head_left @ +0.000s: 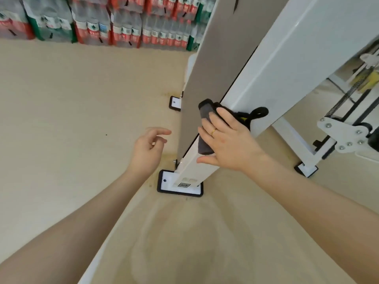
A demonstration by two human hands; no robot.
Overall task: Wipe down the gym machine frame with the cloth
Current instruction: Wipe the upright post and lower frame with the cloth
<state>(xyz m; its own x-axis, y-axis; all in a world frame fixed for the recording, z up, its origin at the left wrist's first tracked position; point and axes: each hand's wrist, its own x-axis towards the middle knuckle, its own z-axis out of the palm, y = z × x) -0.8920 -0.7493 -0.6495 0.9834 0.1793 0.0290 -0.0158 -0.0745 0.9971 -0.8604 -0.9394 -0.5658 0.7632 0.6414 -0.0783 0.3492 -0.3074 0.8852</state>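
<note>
The white upright post of the gym machine frame (pixel 266 64) slants down from the upper right to a white foot plate (pixel 178 186) on the floor. A dark grey cloth (pixel 205 112) with a black loop lies against the post low down. My right hand (pixel 227 140) presses the cloth flat onto the post, fingers straight, a ring on one finger. My left hand (pixel 147 150) hovers to the left of the post, fingers loosely curled, holding nothing and touching nothing.
A grey panel (pixel 205 78) is fixed along the post's left side. Shrink-wrapped packs of bottled water (pixel 106 21) are stacked along the far wall. At the right are a bolted white bracket (pixel 344 134), a cable and more frame feet. The floor is beige.
</note>
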